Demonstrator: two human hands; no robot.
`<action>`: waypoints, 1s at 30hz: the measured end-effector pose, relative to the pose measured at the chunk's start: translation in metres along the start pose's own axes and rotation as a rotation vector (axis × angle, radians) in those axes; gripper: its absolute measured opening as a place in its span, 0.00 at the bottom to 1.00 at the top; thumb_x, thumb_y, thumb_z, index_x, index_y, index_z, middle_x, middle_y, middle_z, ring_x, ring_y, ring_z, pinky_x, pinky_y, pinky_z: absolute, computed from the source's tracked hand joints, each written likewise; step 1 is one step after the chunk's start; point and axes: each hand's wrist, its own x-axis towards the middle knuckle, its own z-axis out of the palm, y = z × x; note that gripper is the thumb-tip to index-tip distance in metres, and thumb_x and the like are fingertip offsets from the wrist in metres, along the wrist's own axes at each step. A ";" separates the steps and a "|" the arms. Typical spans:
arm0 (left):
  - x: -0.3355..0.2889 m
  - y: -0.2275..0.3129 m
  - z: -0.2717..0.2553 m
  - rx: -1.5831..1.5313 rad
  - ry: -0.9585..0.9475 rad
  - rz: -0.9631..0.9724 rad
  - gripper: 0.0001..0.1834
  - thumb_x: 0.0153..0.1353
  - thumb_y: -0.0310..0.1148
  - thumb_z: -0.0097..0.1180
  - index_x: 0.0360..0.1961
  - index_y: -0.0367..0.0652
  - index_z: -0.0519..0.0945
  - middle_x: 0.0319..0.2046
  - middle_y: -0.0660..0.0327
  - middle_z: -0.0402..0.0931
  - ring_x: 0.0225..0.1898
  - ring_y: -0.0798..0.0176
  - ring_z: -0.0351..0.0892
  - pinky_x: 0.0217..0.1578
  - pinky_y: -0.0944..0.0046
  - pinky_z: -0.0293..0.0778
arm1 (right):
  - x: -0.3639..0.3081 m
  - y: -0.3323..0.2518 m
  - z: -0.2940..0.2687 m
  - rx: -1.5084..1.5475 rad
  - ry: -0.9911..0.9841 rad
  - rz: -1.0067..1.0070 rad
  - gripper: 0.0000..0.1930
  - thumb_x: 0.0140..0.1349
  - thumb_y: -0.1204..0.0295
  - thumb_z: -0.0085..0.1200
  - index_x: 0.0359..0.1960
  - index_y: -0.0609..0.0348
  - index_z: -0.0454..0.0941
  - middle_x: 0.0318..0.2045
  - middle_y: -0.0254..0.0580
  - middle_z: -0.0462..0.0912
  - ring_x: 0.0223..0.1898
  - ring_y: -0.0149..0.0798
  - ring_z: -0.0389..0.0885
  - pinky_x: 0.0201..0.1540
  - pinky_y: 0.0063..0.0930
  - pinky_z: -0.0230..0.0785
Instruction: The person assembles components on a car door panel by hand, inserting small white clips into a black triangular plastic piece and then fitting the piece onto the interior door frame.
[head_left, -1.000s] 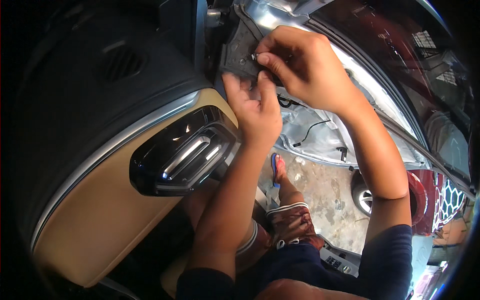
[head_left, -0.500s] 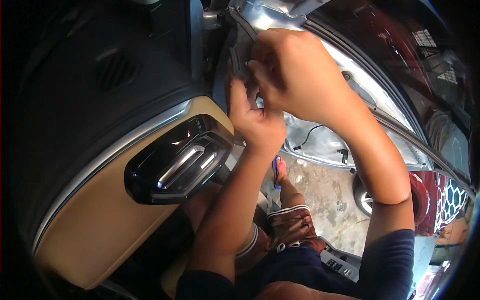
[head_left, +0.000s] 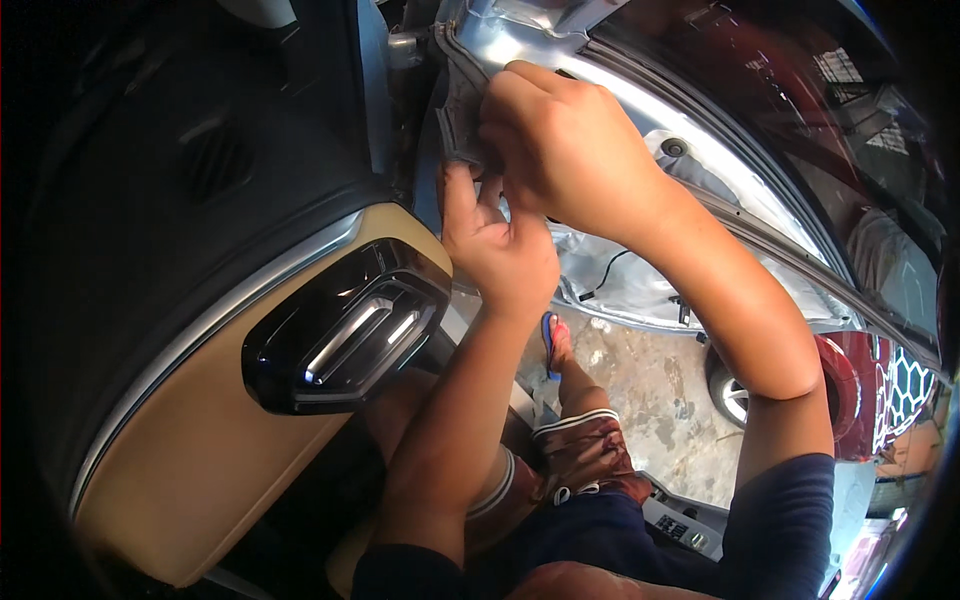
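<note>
A dark grey rubber weatherstrip [head_left: 453, 128] hangs in a bent length at the upper edge of a car door [head_left: 672, 148] whose inner trim is off. My left hand [head_left: 508, 252] is raised palm up below it, fingers curled at the strip's lower end. From above, my right hand [head_left: 570, 130] closes over the same strip, knuckles up and thumb side inward. Both sets of fingertips meet at the strip; the right fingertips are partly hidden behind its own hand.
On the left a dashboard carries a tan panel [head_left: 190, 450] with a glossy black vent [head_left: 345, 330]. A black wire [head_left: 607, 275] hangs on the door's silvery lining. A switch panel [head_left: 682, 525] lies beside my right leg. Beyond the door stands a dark red car [head_left: 858, 395].
Both hands appear slightly farther left, still together at the weatherstrip, and more of the strip shows beside the right fingers. The view has shifted a little.
</note>
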 end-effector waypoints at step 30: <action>-0.002 0.013 0.001 0.069 0.002 -0.115 0.21 0.71 0.23 0.57 0.62 0.28 0.69 0.55 0.51 0.76 0.54 0.63 0.78 0.55 0.65 0.74 | -0.009 0.003 0.013 0.416 0.141 0.038 0.06 0.55 0.78 0.59 0.29 0.65 0.73 0.29 0.55 0.78 0.33 0.63 0.81 0.35 0.48 0.75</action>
